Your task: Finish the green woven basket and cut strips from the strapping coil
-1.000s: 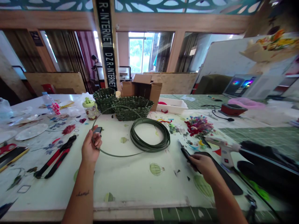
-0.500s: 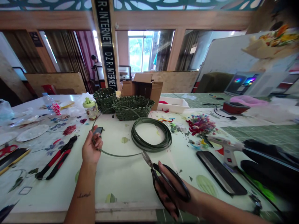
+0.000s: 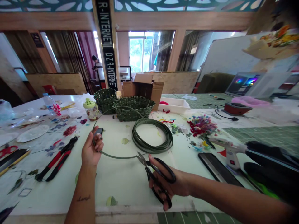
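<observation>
My left hand [image 3: 92, 150] pinches a green plastic strip [image 3: 121, 156] together with a small black clip [image 3: 98, 131]. The strip curves from that hand in a wide loop and joins a coil of the same strip [image 3: 151, 138] lying on the printed table cover [image 3: 121, 183]. My right hand [image 3: 164, 185] grips black-handled scissors [image 3: 155, 177] with the blades slightly apart. Their tips sit just below the strip's lower arc, close to it. Two woven green baskets [image 3: 134, 109] stand behind the coil, the farther one [image 3: 105, 100] partly behind the loop.
Red-and-black pliers [image 3: 57, 158] lie left of my left arm. A glue gun [image 3: 230, 152] and a black tray [image 3: 217, 166] lie to the right. Paper scraps and a flower cluster [image 3: 202, 126] lie beyond. A cardboard box [image 3: 142, 88] and white tray [image 3: 174, 105] stand at the back.
My right hand has moved up and left with the scissors, bringing the blades to the strip's lower arc. My left hand has stayed in nearly the same place.
</observation>
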Demonstrator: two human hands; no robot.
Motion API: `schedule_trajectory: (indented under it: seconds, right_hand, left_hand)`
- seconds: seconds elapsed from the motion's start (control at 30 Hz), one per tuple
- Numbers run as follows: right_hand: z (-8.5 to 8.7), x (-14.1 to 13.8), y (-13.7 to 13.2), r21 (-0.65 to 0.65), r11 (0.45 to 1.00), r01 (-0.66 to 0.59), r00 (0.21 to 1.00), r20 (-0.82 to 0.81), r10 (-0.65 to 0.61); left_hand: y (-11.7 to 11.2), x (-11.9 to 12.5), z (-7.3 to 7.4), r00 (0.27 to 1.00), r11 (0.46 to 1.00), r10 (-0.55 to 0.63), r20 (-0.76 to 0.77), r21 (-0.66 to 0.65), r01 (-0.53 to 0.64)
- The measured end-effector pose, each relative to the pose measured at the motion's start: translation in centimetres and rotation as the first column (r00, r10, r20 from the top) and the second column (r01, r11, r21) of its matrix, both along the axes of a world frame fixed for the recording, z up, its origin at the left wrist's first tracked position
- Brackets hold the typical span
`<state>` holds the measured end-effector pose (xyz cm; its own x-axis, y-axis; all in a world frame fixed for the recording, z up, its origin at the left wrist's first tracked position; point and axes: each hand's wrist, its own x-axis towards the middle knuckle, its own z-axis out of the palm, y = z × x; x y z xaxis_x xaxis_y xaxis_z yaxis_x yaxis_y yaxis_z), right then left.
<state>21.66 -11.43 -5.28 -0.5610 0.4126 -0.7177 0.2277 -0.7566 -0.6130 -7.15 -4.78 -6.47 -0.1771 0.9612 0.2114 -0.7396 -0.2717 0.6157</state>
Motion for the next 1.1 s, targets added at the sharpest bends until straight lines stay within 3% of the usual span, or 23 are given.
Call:
schedule_trajectory:
  seconds: [0.5,0.8,0.93,1.1]
  right_hand:
    - [-0.1,-1.8,0.2,-0.035,0.999,0.033,0.999,-0.011,-0.033]
    - [-2.3,-2.4,2.1,0.017,0.997,-0.078,0.989,0.13,0.076]
    - [-2.9,-2.8,2.0,0.062,0.998,-0.033,0.978,0.208,0.02]
    - [-2.5,-3.2,1.0,0.12,0.991,0.051,0.948,0.307,-0.086]
  left_hand:
    - [-0.1,-0.1,0.0,1.0,0.999,-0.006,-0.021,0.038,0.007]
    - [-0.2,-0.2,-0.2,0.996,0.998,-0.024,-0.092,0.06,0.029]
    - [-0.3,-0.2,-0.1,0.995,0.997,-0.031,-0.1,0.061,0.038]
    - [-0.2,-0.2,0.0,0.996,0.998,-0.026,-0.087,0.057,0.031]
